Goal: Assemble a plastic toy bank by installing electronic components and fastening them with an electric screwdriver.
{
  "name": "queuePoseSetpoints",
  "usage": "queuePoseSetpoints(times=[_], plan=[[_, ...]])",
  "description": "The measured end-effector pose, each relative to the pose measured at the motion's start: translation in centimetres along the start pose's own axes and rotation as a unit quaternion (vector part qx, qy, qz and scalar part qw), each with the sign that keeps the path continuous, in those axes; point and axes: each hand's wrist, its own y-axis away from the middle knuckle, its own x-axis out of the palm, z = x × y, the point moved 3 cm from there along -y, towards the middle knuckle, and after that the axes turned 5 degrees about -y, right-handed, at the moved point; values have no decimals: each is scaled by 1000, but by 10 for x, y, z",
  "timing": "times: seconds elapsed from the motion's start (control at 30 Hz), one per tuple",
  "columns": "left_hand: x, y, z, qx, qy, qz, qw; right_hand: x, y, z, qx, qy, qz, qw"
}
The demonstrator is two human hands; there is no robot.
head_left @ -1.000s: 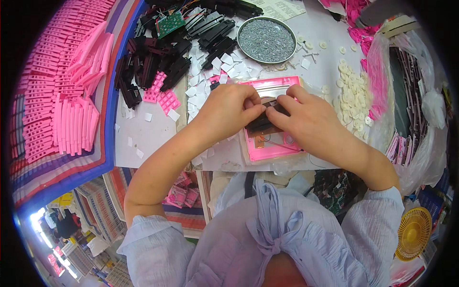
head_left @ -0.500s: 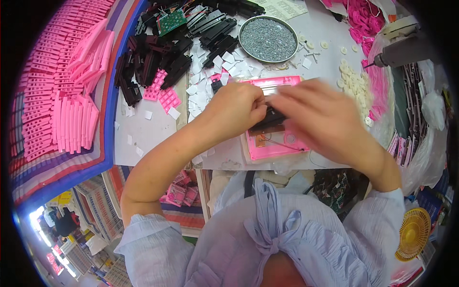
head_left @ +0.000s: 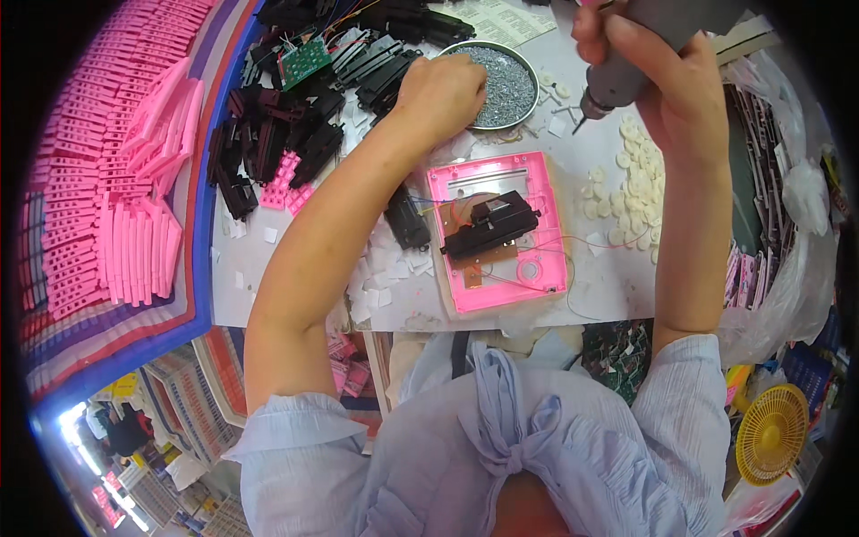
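Observation:
My left hand [head_left: 445,97] reaches over the left rim of a round metal dish [head_left: 536,89] full of small grey screws [head_left: 512,82]. Its fingers are curled, and the tips are hidden, so what they pinch does not show. At the upper right, my right hand [head_left: 684,85] is wrapped around a grey electric screwdriver [head_left: 617,82], its thin bit pointing down and left. Below the dish lies an open pink plastic casing [head_left: 544,201]. A black plastic part [head_left: 494,225] lies tilted across it, above a brown board, with thin wires around. Neither hand touches the casing.
Black plastic parts [head_left: 268,134] and a green circuit board [head_left: 302,63] are piled at the upper left. Cream discs [head_left: 633,183] lie right of the casing. Pink strips [head_left: 134,237] cover the striped cloth at left. White paper squares are scattered about.
Both hands have left the casing. My left hand has moved up to the screw dish, and my right hand has taken hold of the electric screwdriver. The black part now lies uncovered on the casing.

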Motion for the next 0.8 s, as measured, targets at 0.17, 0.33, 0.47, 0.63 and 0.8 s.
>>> queuePoseSetpoints(times=[0.17, 0.33, 0.47, 0.63, 0.8], plan=[[-14, -2, 0, -59, 21, 11, 998, 1, -1, -16, 82, -82, -10, 993], [-81, 48, -51, -69, 358, 32, 931, 1, 44, -15, 8, -153, -5, 988], [-93, 108, -85, 0, 211, -56, 976, 48, 66, -2, -60, -155, 52, 985], [-88, 139, -99, -43, 284, -148, 946, 72, 77, 6, -51, -145, 56, 986], [-88, 143, -101, -38, 301, -182, 935, 81, 79, 5, -47, -143, 55, 987]])
